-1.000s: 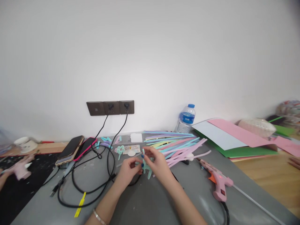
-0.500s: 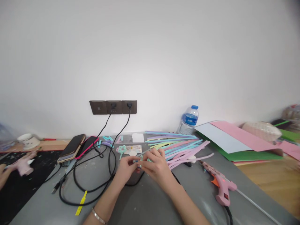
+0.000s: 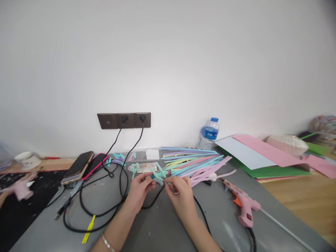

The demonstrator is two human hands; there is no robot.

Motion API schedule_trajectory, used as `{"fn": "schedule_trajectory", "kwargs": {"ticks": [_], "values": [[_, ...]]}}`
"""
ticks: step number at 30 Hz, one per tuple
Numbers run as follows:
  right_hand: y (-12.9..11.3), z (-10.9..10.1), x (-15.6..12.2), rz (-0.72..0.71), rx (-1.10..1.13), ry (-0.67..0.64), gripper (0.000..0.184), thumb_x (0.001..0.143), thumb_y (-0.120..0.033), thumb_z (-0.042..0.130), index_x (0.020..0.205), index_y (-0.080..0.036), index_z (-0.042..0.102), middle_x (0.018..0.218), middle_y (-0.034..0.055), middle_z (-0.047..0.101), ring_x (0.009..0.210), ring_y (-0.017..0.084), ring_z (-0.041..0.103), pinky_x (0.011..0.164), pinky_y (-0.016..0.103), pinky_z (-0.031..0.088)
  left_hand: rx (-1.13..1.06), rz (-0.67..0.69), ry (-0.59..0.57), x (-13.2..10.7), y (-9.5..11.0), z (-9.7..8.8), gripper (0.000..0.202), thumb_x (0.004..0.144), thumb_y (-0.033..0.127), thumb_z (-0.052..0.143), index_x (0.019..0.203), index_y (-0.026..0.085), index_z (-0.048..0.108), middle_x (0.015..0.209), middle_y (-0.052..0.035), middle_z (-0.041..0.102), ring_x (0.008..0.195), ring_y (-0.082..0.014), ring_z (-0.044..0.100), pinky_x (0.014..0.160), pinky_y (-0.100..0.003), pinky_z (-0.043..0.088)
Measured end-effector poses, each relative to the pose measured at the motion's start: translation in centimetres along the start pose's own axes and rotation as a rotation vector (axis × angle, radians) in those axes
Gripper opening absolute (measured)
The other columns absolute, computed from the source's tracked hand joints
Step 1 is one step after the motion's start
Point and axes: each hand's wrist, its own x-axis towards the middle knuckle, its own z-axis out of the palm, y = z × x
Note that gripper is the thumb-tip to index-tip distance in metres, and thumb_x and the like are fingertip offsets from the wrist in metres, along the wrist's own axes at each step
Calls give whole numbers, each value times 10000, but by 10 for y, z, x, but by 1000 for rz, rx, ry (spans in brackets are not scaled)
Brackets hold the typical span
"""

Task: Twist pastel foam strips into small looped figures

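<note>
Between my two hands is a mint-green pipe-cleaner shape [image 3: 159, 173] with looped and sticking-out ends. My left hand [image 3: 140, 187] pinches its left side between thumb and fingers. With fingers closed, my right hand [image 3: 180, 192] pinches at its lower right edge; the exact spot is partly hidden by the fingertips. Just beyond my left hand lies a mint pipe-cleaner flower [image 3: 134, 168], beside a printed packet [image 3: 147, 167]. A fan of pastel pipe cleaners [image 3: 194, 161] lies behind my right hand.
A pink hot glue gun [image 3: 245, 206] lies at right, its cord trailing forward. Black cables [image 3: 81, 229] coil at left near two phones [image 3: 77, 168]. A water bottle [image 3: 208, 134] and coloured paper sheets [image 3: 249, 154] sit at the back. Another person's hand [image 3: 5, 196] shows far left.
My right hand has turned and drawn slightly away from the left, so the mint pipe-cleaner shape now shows above the fingers. The camera view has shifted slightly to the right.
</note>
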Motion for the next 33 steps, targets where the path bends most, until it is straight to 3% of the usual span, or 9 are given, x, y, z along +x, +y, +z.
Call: {"fn": "schedule_trajectory", "kwargs": {"ticks": [3, 6, 10, 13, 17, 23, 28, 33], "values": [[1, 1, 0, 42, -28, 6, 113, 832, -122, 537, 833, -204, 615, 580, -55, 522, 549, 127, 503, 680, 287, 279, -41, -11, 21, -2, -2, 3, 112, 718, -11, 674, 749, 95, 694, 557, -11, 676, 477, -83, 633, 489, -147, 560], [0, 5, -1, 103, -33, 22, 111, 851, -157, 524, 836, -202, 624, 580, -52, 523, 556, 130, 507, 697, 292, 274, -95, -33, 52, -6, -4, 7, 192, 784, -61, 576, 735, 97, 673, 580, -16, 681, 498, -84, 652, 497, -142, 568], [2, 11, -2, 262, 66, 50, 118, 861, -250, 548, 840, -218, 660, 600, -35, 587, 524, 132, 471, 689, 301, 285, -165, -64, 80, -10, -5, 12, 251, 808, -99, 518, 714, 93, 649, 600, -21, 681, 521, -93, 675, 510, -138, 575], [4, 15, -1, 405, 296, 91, 151, 845, -291, 560, 760, -209, 654, 569, -26, 542, 529, 148, 441, 614, 283, 309, -209, -111, 95, -13, -5, 15, 258, 815, -106, 504, 722, 92, 640, 612, -27, 684, 534, -100, 686, 514, -136, 577], [4, 21, 1, 495, 669, 180, 175, 799, -350, 618, 715, -199, 644, 745, 26, 585, 711, 187, 522, 653, 282, 386, -250, -183, 101, -15, -6, 18, 254, 835, -89, 489, 739, 91, 640, 623, -33, 685, 529, -95, 682, 514, -129, 574], [6, 28, -1, 881, 1339, 49, 259, 647, -409, 776, 769, -204, 676, 728, -1, 626, 614, 135, 549, 589, 245, 423, -189, -217, -1, -13, -10, 12, 167, 802, -49, 570, 791, 89, 664, 684, -49, 701, 536, -87, 667, 529, -131, 570], [12, 24, -2, 857, 1376, -39, 273, 600, -346, 824, 684, -186, 619, 658, -23, 605, 589, 109, 546, 552, 209, 424, -12, -162, -113, -9, -11, 5, 110, 694, 62, 734, 767, 115, 672, 637, -14, 678, 533, -85, 646, 540, -143, 557], [17, 25, -3, 785, 1204, -9, 308, 666, -373, 762, 646, -204, 506, 601, -52, 553, 519, 102, 503, 464, 193, 366, 292, 20, -228, -2, -11, 0, 278, 579, 289, 821, 738, 122, 665, 656, -23, 684, 541, -121, 635, 521, -203, 542]]}}
